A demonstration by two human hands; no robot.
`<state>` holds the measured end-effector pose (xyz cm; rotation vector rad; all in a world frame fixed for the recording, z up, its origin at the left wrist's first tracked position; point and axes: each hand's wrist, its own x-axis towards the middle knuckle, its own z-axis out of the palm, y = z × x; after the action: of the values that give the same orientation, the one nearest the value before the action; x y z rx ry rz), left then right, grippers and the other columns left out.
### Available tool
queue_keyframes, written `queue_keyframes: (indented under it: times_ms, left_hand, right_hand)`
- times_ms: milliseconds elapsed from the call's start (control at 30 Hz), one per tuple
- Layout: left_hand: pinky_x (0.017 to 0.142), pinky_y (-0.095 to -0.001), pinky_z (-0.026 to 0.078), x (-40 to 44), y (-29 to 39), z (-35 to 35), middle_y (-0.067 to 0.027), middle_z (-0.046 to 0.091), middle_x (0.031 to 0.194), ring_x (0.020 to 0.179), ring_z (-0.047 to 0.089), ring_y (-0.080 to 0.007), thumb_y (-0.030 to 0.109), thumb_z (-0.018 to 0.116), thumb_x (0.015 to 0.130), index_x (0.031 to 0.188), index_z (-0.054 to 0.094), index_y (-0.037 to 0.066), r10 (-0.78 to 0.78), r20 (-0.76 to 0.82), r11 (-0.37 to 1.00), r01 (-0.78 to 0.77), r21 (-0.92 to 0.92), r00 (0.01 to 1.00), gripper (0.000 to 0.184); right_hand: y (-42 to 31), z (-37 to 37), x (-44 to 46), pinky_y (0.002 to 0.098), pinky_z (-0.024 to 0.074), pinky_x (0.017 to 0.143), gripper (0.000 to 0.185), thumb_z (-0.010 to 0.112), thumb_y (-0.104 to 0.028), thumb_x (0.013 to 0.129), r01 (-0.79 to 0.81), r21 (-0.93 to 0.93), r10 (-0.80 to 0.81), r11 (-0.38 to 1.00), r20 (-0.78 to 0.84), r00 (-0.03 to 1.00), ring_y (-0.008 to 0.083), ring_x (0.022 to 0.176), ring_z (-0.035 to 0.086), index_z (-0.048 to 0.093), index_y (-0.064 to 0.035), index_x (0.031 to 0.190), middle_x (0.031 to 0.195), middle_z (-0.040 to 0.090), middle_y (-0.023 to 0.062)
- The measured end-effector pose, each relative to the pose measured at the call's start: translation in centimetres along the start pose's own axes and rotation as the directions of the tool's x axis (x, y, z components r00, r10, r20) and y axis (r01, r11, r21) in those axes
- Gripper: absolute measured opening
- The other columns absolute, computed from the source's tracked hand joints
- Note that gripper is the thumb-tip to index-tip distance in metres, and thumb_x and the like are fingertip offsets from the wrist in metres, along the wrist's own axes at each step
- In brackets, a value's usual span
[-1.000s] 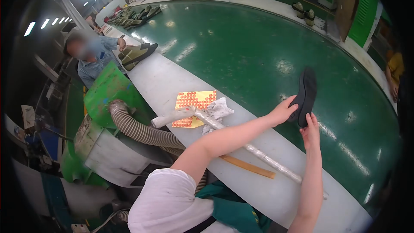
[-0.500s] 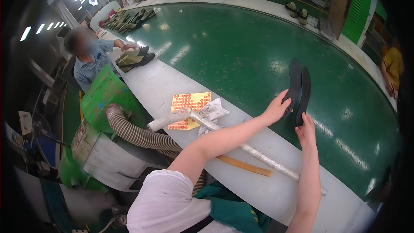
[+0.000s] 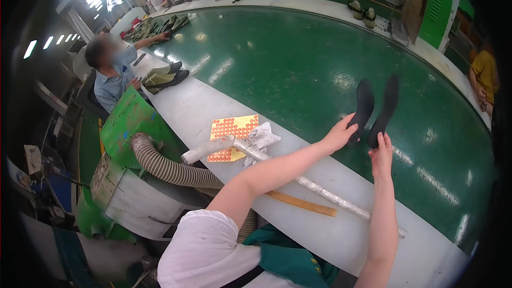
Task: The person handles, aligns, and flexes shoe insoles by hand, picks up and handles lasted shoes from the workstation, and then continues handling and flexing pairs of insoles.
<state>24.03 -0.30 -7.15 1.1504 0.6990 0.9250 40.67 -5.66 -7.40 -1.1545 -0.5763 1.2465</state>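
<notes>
Two black soles (image 3: 365,105), apart: left hand (image 3: 340,132) gripping one, right hand (image 3: 381,154) the other

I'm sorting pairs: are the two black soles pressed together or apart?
Apart: green surface shows between one sole in the left hand and the other sole in the right hand.

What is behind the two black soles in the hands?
Around the left sole and right sole, and through the gap between them, the glossy green surface shows. Whatever lies directly behind each sole is covered and cannot be seen.
</notes>
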Motion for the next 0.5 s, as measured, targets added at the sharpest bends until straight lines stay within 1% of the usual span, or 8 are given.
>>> queue_keyframes:
  times_ms: [100,200,300,400,500]
  left_hand:
    - [0.070,-0.0275,0.050,0.1,-0.1,0.2,-0.0079,0.056,0.107,0.079,0.060,-0.0147,0.016,0.046,0.096,0.139,0.032,0.005,0.097,0.049,0.988,-0.102,0.119,0.994,0.046]
    - [0.070,-0.0275,0.050,0.2,-0.2,-0.1,-0.0081,0.057,0.106,0.079,0.061,-0.0146,0.016,0.046,0.096,0.139,0.032,0.005,0.037,-0.014,0.999,-0.037,0.040,0.999,0.047]
    - [0.071,-0.0275,0.050,0.2,0.0,-0.4,-0.0082,0.057,0.105,0.079,0.061,-0.0147,0.016,0.046,0.096,0.140,0.031,0.006,-0.023,-0.072,1.000,0.024,0.013,0.997,0.047]
    - [0.071,-0.0277,0.050,0.2,0.2,-0.3,-0.0081,0.057,0.105,0.080,0.061,-0.0147,0.016,0.046,0.096,0.140,0.031,0.006,-0.023,-0.036,1.000,0.022,-0.013,0.999,0.048]
    - [0.071,-0.0276,0.050,0.2,0.2,0.2,-0.0078,0.057,0.105,0.079,0.061,-0.0147,0.016,0.046,0.096,0.140,0.030,0.006,0.179,0.023,0.973,-0.181,0.142,0.984,0.048]
  right_hand:
    - [1.1,-0.9,0.8,0.0189,0.0404,0.050,0.025,0.055,-0.028,0.093,-0.179,0.015,0.178,0.984,0.027,0.984,0.0034,0.070,0.052,0.051,-0.0130,0.113,0.091,0.059,-0.0042]
    - [0.5,0.0,0.2,0.0190,0.0401,0.050,0.026,0.056,-0.029,0.092,-0.071,-0.049,0.068,0.996,-0.048,0.996,0.0035,0.068,0.052,0.052,-0.0121,0.112,0.090,0.059,-0.0042]
    - [-0.6,1.1,-0.7,0.0186,0.0399,0.050,0.025,0.056,-0.029,0.092,0.080,-0.049,-0.083,0.996,-0.069,0.994,0.0038,0.066,0.052,0.052,-0.0119,0.111,0.089,0.059,-0.0044]
    - [-0.3,0.9,-0.5,0.0186,0.0400,0.050,0.028,0.056,-0.029,0.092,0.040,-0.112,-0.045,0.993,-0.045,0.998,0.0038,0.068,0.052,0.052,-0.0114,0.114,0.089,0.059,-0.0038]
    - [0.8,0.0,0.3,0.0195,0.0408,0.051,0.032,0.056,-0.029,0.093,-0.132,-0.034,0.133,0.991,0.010,0.991,0.0041,0.069,0.053,0.049,-0.0110,0.118,0.090,0.059,-0.0029]
